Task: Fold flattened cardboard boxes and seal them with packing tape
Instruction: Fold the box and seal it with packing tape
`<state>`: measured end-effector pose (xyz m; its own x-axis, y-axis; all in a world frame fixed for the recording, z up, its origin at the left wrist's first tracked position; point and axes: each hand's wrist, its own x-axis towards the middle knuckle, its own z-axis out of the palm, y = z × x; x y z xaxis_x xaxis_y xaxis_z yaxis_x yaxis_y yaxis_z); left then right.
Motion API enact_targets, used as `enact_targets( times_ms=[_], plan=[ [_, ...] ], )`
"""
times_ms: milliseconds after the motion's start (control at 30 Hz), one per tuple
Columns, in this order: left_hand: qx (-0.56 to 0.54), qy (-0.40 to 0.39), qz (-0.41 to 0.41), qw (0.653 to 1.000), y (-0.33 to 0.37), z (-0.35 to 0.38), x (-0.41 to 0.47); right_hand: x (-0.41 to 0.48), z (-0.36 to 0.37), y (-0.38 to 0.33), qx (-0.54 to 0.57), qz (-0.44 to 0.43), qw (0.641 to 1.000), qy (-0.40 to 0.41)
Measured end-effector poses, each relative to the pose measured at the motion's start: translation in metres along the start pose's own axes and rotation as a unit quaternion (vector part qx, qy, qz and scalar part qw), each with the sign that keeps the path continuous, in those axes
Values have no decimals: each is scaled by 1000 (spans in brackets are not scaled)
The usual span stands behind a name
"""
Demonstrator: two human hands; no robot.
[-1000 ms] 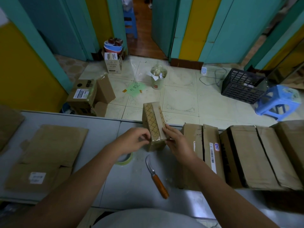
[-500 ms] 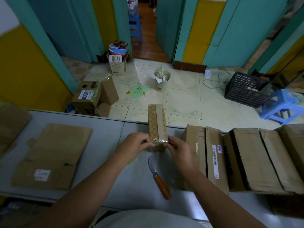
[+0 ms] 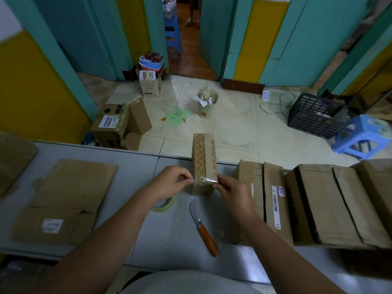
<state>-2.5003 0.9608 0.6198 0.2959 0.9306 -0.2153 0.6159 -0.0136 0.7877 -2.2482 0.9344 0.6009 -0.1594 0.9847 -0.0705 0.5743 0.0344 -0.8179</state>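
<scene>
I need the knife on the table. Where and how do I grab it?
Take the knife by its orange wooden handle, from above on the near side: it lies flat, handle toward the person, curved blade pointing at the small box.

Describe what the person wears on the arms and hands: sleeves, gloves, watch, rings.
Both arms are bare: no sleeve shows on the left forearm or the right forearm up to the frame's edge. The left hand and right hand are ungloved, with no watch, bracelet or ring visible. A light grey garment shows at the bottom edge.
</scene>
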Motion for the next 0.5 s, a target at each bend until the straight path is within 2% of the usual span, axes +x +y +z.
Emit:
enact_targets(
  times_ms=[133, 267, 367, 500],
  plan=[
    [-81, -22, -59, 995, -1, -8, 7, -2, -1, 0, -5, -5, 1000, -2],
    [-93, -56, -98, 989, -6, -11, 13, -3, 2, 1, -6, -5, 1000, -11],
    [-110, -46, -101, 988, -11, -3, 15, -2, 3, 1, 8, 0, 1000, -4],
    [-195, -35, -100, 975, -4, 6, 8, -1, -1, 0, 24, -6, 1000, 14]
  ],
)
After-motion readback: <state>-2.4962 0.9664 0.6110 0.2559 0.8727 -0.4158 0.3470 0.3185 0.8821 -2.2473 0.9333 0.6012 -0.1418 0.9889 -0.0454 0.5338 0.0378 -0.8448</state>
